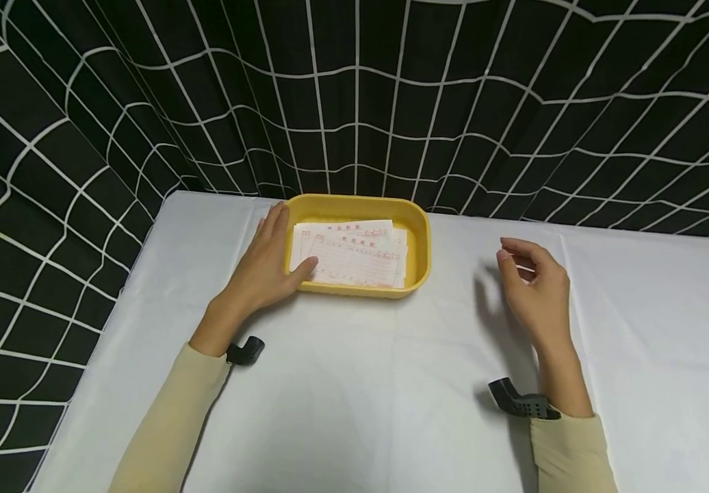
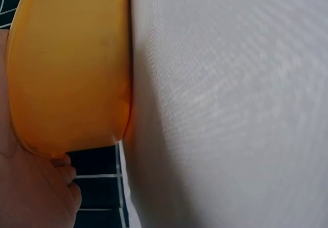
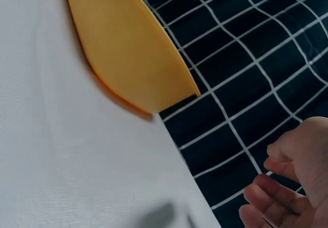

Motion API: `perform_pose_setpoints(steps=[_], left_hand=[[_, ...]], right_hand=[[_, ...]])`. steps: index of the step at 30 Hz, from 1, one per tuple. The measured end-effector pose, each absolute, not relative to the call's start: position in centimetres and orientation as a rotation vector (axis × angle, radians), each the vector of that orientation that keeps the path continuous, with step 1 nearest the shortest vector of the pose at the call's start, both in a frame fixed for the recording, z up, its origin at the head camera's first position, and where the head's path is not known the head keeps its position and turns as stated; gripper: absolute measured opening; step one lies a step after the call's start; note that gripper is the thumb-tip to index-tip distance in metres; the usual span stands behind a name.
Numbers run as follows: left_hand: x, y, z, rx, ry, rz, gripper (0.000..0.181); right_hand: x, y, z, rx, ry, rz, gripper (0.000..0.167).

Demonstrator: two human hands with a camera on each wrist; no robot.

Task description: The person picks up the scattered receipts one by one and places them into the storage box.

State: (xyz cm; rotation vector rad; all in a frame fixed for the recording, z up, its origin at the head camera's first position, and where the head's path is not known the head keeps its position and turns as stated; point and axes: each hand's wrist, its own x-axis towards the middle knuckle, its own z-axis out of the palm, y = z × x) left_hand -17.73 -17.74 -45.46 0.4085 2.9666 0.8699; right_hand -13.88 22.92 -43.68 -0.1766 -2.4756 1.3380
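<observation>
A yellow plastic basket [image 1: 419,263] sits near the far edge of the white table, its front wall [image 2: 72,69] close up in the left wrist view. Inside lie several paper slips [image 1: 354,260] with red print, overlapping in a loose pile. My left hand [image 1: 262,260] holds the basket's left end, the thumb over the front rim above the slips and the fingers down along the outside. Well to the right of the basket, my right hand [image 1: 536,284] hovers over the table with loosely bent fingers and nothing in it.
A white cloth [image 1: 342,383] covers the table. Black fabric with a white grid [image 1: 379,103] hangs behind it and along the left side. Each wrist bears a black camera mount [image 1: 245,350].
</observation>
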Motion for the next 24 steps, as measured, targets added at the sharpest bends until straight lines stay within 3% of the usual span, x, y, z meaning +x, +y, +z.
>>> perform_pose_setpoints(steps=[24], left_hand=[[-17.70, -17.69, -45.49, 0.390, 2.969, 0.862, 0.101]], right_hand=[[-13.95, 23.00, -43.87, -0.170, -2.548, 1.345, 0.030]])
